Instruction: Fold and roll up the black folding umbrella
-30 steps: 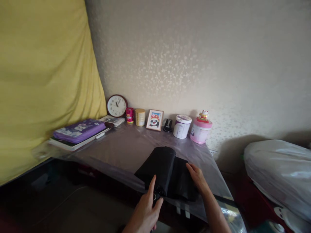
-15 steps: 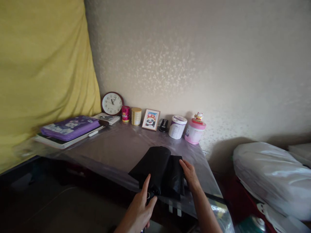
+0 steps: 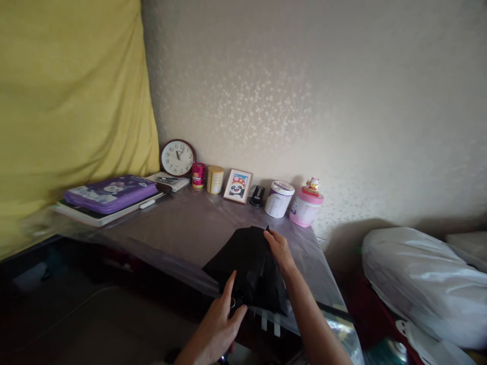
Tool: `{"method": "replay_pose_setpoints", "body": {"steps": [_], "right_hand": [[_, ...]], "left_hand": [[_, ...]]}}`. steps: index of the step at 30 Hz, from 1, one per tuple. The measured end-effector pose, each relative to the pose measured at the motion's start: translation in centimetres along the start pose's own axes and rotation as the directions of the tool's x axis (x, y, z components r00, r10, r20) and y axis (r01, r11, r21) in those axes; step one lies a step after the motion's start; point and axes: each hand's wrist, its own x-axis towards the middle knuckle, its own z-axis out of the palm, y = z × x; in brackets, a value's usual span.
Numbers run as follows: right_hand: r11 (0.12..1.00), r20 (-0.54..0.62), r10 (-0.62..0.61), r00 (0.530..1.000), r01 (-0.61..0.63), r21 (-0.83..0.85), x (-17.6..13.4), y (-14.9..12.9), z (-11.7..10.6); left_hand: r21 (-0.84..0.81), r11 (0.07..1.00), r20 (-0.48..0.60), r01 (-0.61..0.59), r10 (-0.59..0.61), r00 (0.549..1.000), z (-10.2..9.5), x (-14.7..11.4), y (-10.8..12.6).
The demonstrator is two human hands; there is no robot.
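Observation:
A black folding umbrella (image 3: 241,256), collapsed with its cloth panels loose, lies over the front edge of the table. My left hand (image 3: 218,322) is wrapped round its lower end, index finger stretched along the cloth and thumb on the other side. A small ring shows there between thumb and finger. At the upper right edge of the cloth, my right hand (image 3: 280,251) pinches a panel between thumb and fingers. Parts of the left fingers are hidden under the hand.
Along the wall stand a clock (image 3: 178,157), a pink can (image 3: 198,175), a yellow tin (image 3: 215,180), a picture frame (image 3: 238,186), a white tub (image 3: 279,199) and a pink-lidded tub (image 3: 306,208). A purple case (image 3: 112,193) lies left. White bags (image 3: 422,274) sit right.
My right hand has moved up and left with a panel, folding it over toward the middle of the umbrella. My left hand keeps its hold at the lower end. The view has shifted slightly.

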Motion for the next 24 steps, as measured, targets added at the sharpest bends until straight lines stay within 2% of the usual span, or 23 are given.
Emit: {"method": "replay_pose_setpoints", "body": {"steps": [3,5,8,12,14,16,20,24], "right_hand": [[0.999,0.016,0.031,0.999,-0.030,-0.017,0.4,0.4,1.2],[0.998,0.020,0.047,0.999,-0.046,-0.030,0.7,0.7,1.7],[0.997,0.028,0.058,0.998,-0.056,-0.060,0.9,0.9,2.3],[0.992,0.069,0.072,0.995,-0.065,-0.104,1.1,0.8,2.7],[0.990,0.100,0.083,0.992,-0.071,-0.118,1.0,0.7,2.8],[0.988,0.126,0.097,0.987,-0.081,-0.128,1.0,0.6,2.8],[0.984,0.148,0.108,0.983,-0.085,-0.155,1.0,0.7,2.8],[0.977,0.153,0.082,0.985,-0.050,-0.208,1.2,1.1,2.8]], "left_hand": [[0.072,0.993,-0.068,-0.089,0.094,0.993,0.0,0.2,-0.6],[0.091,0.990,-0.067,-0.103,0.110,0.992,0.0,0.3,-0.9],[0.099,0.991,-0.034,-0.095,0.099,0.995,0.1,0.4,-1.1],[0.141,0.988,-0.064,-0.054,0.064,0.996,0.3,0.5,-1.3],[0.125,0.989,-0.077,-0.081,0.091,0.993,0.4,0.5,-1.2],[0.102,0.991,-0.104,-0.083,0.094,0.990,0.4,0.4,-1.0],[0.107,0.994,-0.182,-0.015,0.035,0.983,0.4,0.0,-0.5],[0.122,0.991,-0.238,-0.048,0.076,0.968,0.6,-0.2,-0.2]]}}
